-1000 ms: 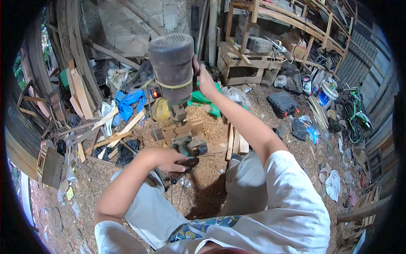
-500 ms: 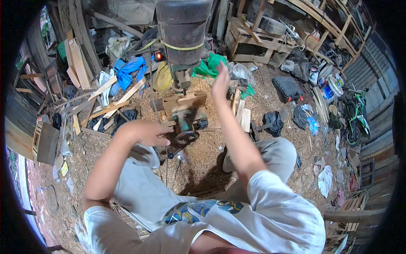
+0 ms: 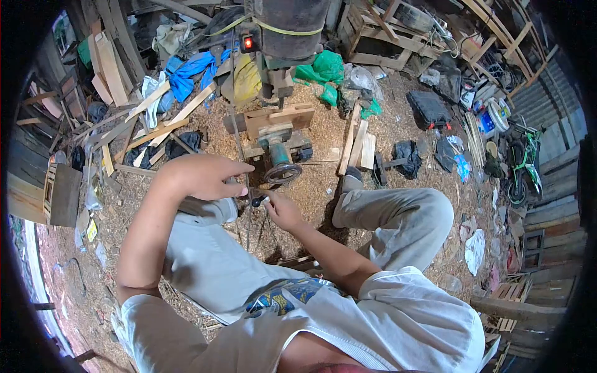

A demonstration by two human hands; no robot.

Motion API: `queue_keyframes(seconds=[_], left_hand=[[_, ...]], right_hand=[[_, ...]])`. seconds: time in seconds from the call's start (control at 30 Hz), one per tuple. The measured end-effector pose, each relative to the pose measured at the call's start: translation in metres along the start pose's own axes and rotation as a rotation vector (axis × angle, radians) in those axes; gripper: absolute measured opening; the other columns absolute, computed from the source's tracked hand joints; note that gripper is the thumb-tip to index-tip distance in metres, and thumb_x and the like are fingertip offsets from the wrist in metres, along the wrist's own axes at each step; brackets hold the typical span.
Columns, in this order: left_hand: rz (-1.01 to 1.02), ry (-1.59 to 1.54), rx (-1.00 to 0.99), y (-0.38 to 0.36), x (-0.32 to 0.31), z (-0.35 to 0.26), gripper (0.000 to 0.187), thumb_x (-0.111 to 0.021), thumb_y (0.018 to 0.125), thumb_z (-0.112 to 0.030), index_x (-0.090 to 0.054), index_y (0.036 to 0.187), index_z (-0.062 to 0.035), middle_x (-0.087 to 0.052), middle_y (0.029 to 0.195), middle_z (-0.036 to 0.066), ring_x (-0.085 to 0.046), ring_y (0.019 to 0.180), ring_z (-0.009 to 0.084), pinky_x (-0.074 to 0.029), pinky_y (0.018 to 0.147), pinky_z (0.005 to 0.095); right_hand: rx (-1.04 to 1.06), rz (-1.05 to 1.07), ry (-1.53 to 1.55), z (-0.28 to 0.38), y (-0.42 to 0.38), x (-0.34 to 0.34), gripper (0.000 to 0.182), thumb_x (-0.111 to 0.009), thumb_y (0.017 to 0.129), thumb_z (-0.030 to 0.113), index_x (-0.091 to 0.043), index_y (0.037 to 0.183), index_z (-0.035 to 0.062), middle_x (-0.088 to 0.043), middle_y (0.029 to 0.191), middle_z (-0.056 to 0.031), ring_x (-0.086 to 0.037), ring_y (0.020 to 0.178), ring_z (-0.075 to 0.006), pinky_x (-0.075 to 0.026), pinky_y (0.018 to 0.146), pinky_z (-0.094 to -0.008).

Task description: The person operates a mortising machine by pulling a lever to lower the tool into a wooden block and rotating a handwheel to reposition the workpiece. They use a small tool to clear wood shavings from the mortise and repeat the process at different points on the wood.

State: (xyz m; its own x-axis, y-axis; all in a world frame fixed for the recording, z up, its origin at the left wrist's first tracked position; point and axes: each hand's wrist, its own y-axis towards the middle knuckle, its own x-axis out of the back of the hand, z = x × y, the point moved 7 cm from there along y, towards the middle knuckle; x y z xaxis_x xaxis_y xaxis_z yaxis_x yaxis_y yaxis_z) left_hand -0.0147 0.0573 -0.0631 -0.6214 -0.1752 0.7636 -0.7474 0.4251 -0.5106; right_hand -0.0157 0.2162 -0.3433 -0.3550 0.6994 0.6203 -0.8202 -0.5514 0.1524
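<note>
My right hand (image 3: 285, 211) is closed at the black knob (image 3: 256, 202) of a crank handle, low on a machine in front of me. My left hand (image 3: 211, 176) reaches in from the left, thumb and fingers apart, next to a thin upright rod (image 3: 237, 137); it appears to hold nothing. Just beyond the hands is a round handwheel (image 3: 283, 173) on the green machine base (image 3: 279, 154). A wooden block (image 3: 292, 115) sits in the machine's vise, under the spindle. The dark motor housing (image 3: 289, 31) hangs above, beside a lit red switch (image 3: 249, 42).
Sawdust and wood chips cover the ground. Loose boards (image 3: 177, 115) and blue plastic (image 3: 189, 81) lie at left. Wood strips (image 3: 357, 149), a black case (image 3: 429, 109) and a green bike (image 3: 524, 161) are at right. My legs bracket the machine.
My right hand has come down from beside the motor to the black knob. The left hand has stayed near the rod. The knob sits higher relative to the handwheel, and the view has shifted.
</note>
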Motion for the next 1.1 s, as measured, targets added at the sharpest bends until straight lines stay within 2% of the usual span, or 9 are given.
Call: queue_keyframes(seconds=[0.1, 0.2, 0.33, 0.5, 0.77, 0.87, 0.93, 0.97, 1.1], left_hand=[[-0.013, -0.001, -0.005, -0.006, -0.002, 0.006, 0.063, -0.061, 0.103, -0.047, -0.056, 0.152, -0.0082, -0.066, 0.141, 0.023, -0.064, 0.128, 0.0412, -0.051, 0.109, 0.0475], [-0.018, -0.013, -0.009, -0.013, -0.007, 0.014, 0.063, -0.061, 0.103, -0.047, -0.056, 0.151, -0.007, -0.067, 0.138, 0.023, -0.065, 0.126, 0.0419, -0.052, 0.107, 0.0479], [-0.07, -0.058, -0.05, -0.024, -0.016, 0.026, 0.061, -0.061, 0.102, -0.045, -0.057, 0.151, -0.0085, -0.069, 0.134, 0.024, -0.066, 0.122, 0.0428, -0.053, 0.104, 0.0486], [-0.01, -0.05, 0.03, -0.036, -0.026, 0.038, 0.064, -0.063, 0.102, -0.042, -0.053, 0.153, -0.0043, -0.067, 0.135, 0.025, -0.066, 0.122, 0.0432, -0.052, 0.104, 0.0464], [-0.042, -0.093, 0.065, -0.041, -0.023, 0.036, 0.059, -0.062, 0.101, -0.041, -0.057, 0.151, -0.0105, -0.069, 0.134, 0.023, -0.067, 0.12, 0.0432, -0.053, 0.102, 0.049], [-0.023, -0.068, 0.065, -0.037, -0.028, 0.042, 0.059, -0.062, 0.101, -0.041, -0.057, 0.151, -0.009, -0.069, 0.136, 0.023, -0.066, 0.121, 0.0428, -0.053, 0.103, 0.0481], [-0.063, -0.016, -0.02, -0.034, -0.03, 0.044, 0.062, -0.063, 0.103, -0.04, -0.054, 0.152, -0.0034, -0.067, 0.136, 0.025, -0.065, 0.124, 0.0424, -0.051, 0.106, 0.0455], [-0.07, -0.007, -0.017, -0.034, -0.027, 0.041, 0.062, -0.063, 0.103, -0.04, -0.054, 0.152, -0.0034, -0.067, 0.136, 0.025, -0.065, 0.124, 0.0424, -0.051, 0.106, 0.0455], [-0.155, -0.037, -0.149, -0.025, -0.009, 0.017, 0.058, -0.065, 0.102, -0.032, -0.055, 0.151, -0.0031, -0.063, 0.143, 0.025, -0.059, 0.133, 0.0432, -0.046, 0.113, 0.0473]], right_hand=[[-0.181, 0.234, -0.014, -0.01, 0.005, -0.019, 0.048, -0.052, 0.109, 0.04, -0.058, 0.146, 0.01, -0.072, 0.105, -0.0263, -0.07, 0.098, -0.0453, -0.056, 0.087, -0.0536], [-0.147, 0.297, 0.085, -0.033, 0.01, -0.047, 0.049, -0.054, 0.109, 0.039, -0.055, 0.151, 0.0147, -0.071, 0.119, -0.0263, -0.069, 0.112, -0.0434, -0.055, 0.093, -0.0519], [-0.158, 0.378, 0.017, -0.041, 0.02, -0.067, 0.046, -0.055, 0.108, 0.039, -0.06, 0.143, 0.0103, -0.07, 0.123, -0.0277, -0.068, 0.113, -0.0445, -0.054, 0.096, -0.052], [-0.117, 0.301, 0.129, -0.058, 0.03, -0.087, 0.037, -0.066, 0.102, 0.031, -0.068, 0.128, 0.0043, -0.074, 0.103, -0.0267, -0.071, 0.097, -0.0457, -0.056, 0.085, -0.0527], [-0.184, 0.394, -0.119, -0.052, 0.033, -0.099, 0.04, -0.064, 0.101, 0.035, -0.068, 0.13, 0.0066, -0.075, 0.11, -0.0266, -0.071, 0.104, -0.0459, -0.055, 0.093, -0.0562], [-0.204, 0.384, -0.052, -0.074, 0.03, -0.104, 0.046, -0.068, 0.1, 0.034, -0.066, 0.138, 0.0073, -0.075, 0.114, -0.0255, -0.073, 0.103, -0.042, -0.056, 0.093, -0.053], [0.001, 0.343, 0.372, -0.075, 0.02, -0.092, 0.044, -0.068, 0.105, 0.034, -0.067, 0.142, 0.0103, -0.078, 0.107, -0.0113, -0.072, 0.084, -0.0253, -0.058, 0.078, -0.0393], [-0.376, 0.605, 0.64, -0.068, 0.008, -0.076, 0.048, -0.066, 0.107, 0.038, -0.063, 0.15, 0.0166, -0.073, 0.117, -0.003, -0.066, 0.093, -0.0135, -0.054, 0.08, -0.0309], [-0.548, 0.643, 0.721, -0.096, 0.014, -0.026, 0.051, -0.066, 0.107, 0.041, -0.06, 0.153, 0.0192, -0.071, 0.127, -0.0049, -0.064, 0.106, -0.0138, -0.054, 0.084, -0.0325]])
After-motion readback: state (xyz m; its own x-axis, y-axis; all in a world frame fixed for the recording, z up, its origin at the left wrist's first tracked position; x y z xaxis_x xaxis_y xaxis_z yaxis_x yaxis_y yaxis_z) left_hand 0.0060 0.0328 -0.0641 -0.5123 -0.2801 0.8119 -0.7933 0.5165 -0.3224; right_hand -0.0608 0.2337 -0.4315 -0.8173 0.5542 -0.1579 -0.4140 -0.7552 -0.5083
